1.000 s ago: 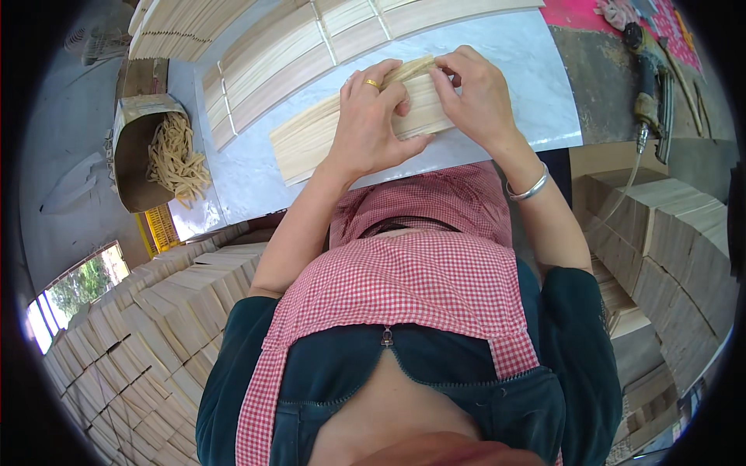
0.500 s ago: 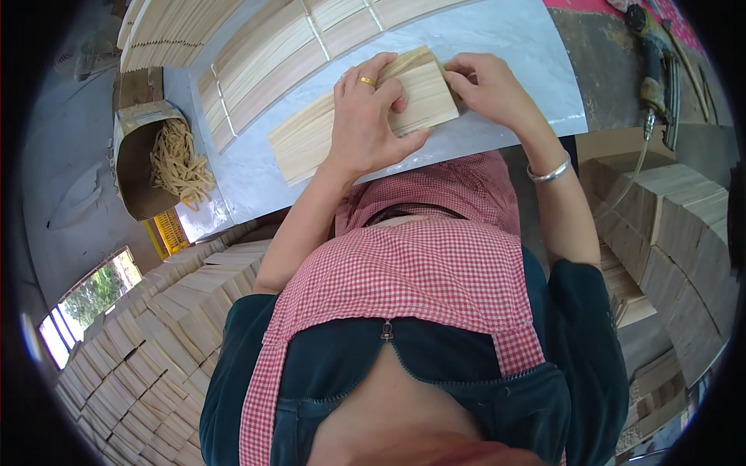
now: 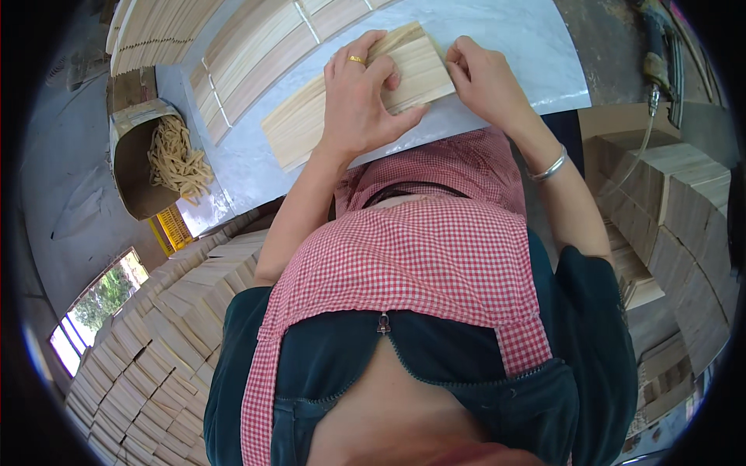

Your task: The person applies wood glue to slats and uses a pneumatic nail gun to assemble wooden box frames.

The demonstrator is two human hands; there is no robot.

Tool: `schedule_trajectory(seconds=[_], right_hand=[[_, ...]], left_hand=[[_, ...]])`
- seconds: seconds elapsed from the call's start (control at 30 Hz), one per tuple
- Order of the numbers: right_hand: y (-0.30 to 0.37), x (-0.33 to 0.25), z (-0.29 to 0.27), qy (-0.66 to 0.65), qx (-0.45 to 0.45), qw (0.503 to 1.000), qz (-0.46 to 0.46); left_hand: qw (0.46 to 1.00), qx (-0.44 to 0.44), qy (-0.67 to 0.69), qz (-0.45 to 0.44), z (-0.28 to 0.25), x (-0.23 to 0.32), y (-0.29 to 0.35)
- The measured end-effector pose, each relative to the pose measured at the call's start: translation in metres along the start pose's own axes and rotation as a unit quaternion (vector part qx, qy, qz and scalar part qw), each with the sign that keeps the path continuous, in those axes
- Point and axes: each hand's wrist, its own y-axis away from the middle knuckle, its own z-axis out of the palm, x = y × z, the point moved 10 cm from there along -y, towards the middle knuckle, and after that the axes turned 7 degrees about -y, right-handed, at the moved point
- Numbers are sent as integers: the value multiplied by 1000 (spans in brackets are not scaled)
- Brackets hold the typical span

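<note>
A short stack of pale wooden boards (image 3: 423, 74) lies aslant on the shiny grey-white table top (image 3: 536, 50). Across its middle spreads my left hand (image 3: 357, 113), thumb at the near edge and fingers over the far side, index finger bent; it grips the boards. My right hand (image 3: 488, 85) is at the stack's right end, thumb and fingers pinched together. Whether anything thin sits in that pinch is too small to tell. Just beyond the boards lie longer wooden strips (image 3: 268, 81) with white bands across them.
At the table's left, an open cardboard box (image 3: 124, 175) holds tan rubber bands (image 3: 177, 155). Upright thin boards (image 3: 159, 39) stand behind it. Wood stacks rise at left (image 3: 155, 342) and right (image 3: 695, 190). An air tool (image 3: 657, 62) with a clear hose (image 3: 639, 151) lies far right.
The right hand's fingers have drawn in tighter at the boards' right end. My left hand keeps its hold; the whole view has shifted slightly.
</note>
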Motion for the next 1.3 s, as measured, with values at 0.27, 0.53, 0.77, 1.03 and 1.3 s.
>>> schedule_trajectory(seconds=[0.27,0.53,0.77,1.03,1.3], right_hand=[[26,-37,-25,15,15,992,-122],[47,-65,-21,112,3,987,-113],[48,-64,-21,47,5,990,-135],[44,-71,-24,98,6,984,-148],[55,-66,-23,81,11,979,-185]], left_hand=[[1000,19,-7,8,0,1,2],[999,28,-25,28,0,4,6],[999,33,-26,10,-1,4,8],[1000,26,4,9,-7,-1,-3],[1000,9,-20,-1,-6,-5,6]])
